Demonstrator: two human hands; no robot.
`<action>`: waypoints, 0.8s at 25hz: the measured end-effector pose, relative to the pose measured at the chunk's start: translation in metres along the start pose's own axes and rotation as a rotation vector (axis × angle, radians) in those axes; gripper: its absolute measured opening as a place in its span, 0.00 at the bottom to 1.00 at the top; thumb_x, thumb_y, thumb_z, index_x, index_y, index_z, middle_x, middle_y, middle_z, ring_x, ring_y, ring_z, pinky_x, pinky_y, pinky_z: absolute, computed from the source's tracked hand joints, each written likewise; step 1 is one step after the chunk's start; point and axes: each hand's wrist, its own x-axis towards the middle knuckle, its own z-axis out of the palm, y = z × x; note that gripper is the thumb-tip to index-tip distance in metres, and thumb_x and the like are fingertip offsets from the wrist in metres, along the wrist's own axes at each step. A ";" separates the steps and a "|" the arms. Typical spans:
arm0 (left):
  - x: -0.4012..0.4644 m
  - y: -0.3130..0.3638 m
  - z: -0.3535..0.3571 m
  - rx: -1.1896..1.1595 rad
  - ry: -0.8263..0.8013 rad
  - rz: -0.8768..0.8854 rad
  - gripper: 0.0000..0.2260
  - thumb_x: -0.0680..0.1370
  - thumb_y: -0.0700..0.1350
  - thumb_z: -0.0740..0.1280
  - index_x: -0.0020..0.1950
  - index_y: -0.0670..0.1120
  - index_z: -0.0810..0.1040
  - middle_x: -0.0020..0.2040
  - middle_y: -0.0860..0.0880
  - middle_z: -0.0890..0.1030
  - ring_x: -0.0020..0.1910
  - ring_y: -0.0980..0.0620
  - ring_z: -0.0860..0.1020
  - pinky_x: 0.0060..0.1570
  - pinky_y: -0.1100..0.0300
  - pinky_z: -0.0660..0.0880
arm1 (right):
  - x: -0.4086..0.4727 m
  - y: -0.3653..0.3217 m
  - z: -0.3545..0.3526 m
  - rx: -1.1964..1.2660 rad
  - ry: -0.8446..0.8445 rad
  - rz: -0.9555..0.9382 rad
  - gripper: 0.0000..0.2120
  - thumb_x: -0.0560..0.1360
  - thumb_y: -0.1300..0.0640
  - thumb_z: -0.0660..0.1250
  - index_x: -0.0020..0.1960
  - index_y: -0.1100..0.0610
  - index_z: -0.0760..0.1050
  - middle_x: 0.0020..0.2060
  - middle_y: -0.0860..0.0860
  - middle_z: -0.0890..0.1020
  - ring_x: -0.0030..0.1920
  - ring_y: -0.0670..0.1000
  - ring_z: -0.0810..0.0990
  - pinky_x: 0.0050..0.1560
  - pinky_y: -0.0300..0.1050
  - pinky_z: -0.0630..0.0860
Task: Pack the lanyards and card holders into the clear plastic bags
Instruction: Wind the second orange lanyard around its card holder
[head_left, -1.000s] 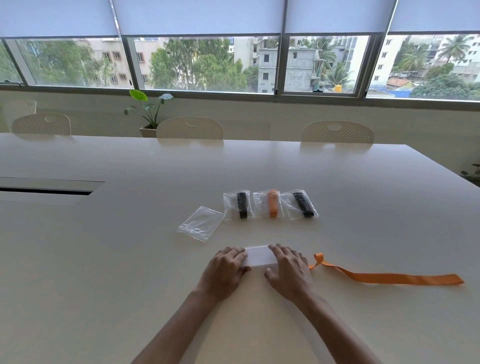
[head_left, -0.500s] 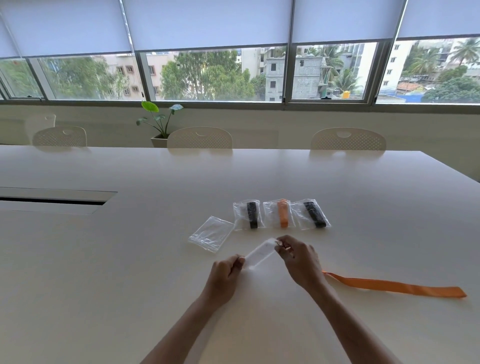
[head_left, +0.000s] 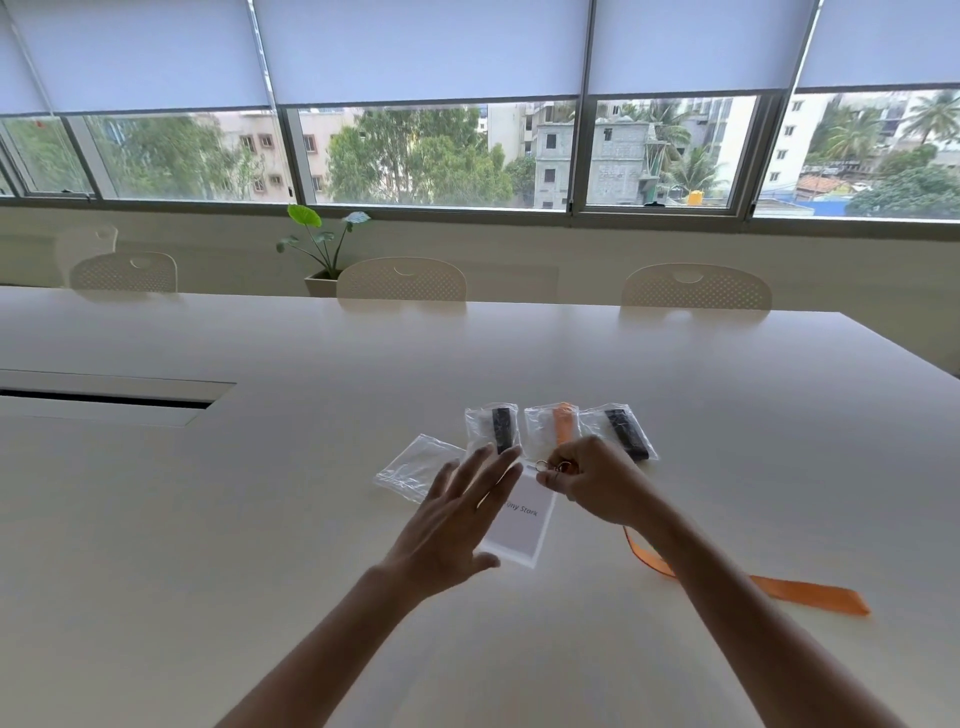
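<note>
From my remote feed, a long white conference table (head_left: 260, 519) fills the view, its far edge lined with three perforated white chairs (head_left: 401, 279) under a band of windows (head_left: 415, 156) with blinds half lowered. A recessed cable slot (head_left: 104, 397) is cut into the tabletop toward the left edge, and a small potted plant (head_left: 322, 249) stands beyond the far edge by the wall.

On the table, an orange lanyard (head_left: 800, 590) trails flat toward the right edge, its near end running up behind the right wrist. Near the table's middle I see the card holder (head_left: 522, 527), a clear sleeve with a white name card inside, hanging tilted; whether its lower edge touches the tabletop I cannot tell.

The left hand (head_left: 452, 525) is spread, fingers straight, lying across the left side of the card holder. The right hand (head_left: 597, 486) has its fingers curled, pinching the metal clip ring (head_left: 543, 465) at the holder's top.

Just beyond the hands lie three filled bags in a row: one with a black lanyard (head_left: 493, 428), one with an orange lanyard (head_left: 553, 428), one with another black lanyard (head_left: 623, 431). An empty clear bag (head_left: 410, 465) lies just left of them, partly under the left fingertips.
</note>
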 end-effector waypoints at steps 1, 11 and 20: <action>0.002 -0.001 -0.004 0.015 -0.010 0.018 0.54 0.67 0.58 0.75 0.77 0.49 0.38 0.78 0.54 0.37 0.77 0.47 0.42 0.73 0.42 0.52 | 0.001 -0.003 -0.003 -0.013 -0.021 -0.014 0.13 0.72 0.50 0.71 0.31 0.52 0.76 0.28 0.50 0.74 0.28 0.48 0.71 0.32 0.42 0.67; -0.002 0.001 -0.031 -0.065 0.070 0.127 0.49 0.62 0.66 0.73 0.75 0.47 0.57 0.76 0.49 0.59 0.76 0.51 0.52 0.71 0.52 0.56 | 0.006 -0.004 -0.039 0.201 -0.379 -0.130 0.04 0.71 0.57 0.74 0.41 0.57 0.83 0.28 0.47 0.80 0.28 0.45 0.72 0.30 0.37 0.69; -0.006 0.021 -0.047 -0.447 0.172 0.086 0.47 0.63 0.68 0.72 0.75 0.52 0.58 0.76 0.56 0.59 0.76 0.54 0.54 0.74 0.61 0.53 | 0.014 0.012 -0.042 0.514 -0.242 -0.153 0.09 0.67 0.74 0.72 0.39 0.61 0.82 0.26 0.46 0.81 0.28 0.40 0.76 0.33 0.30 0.71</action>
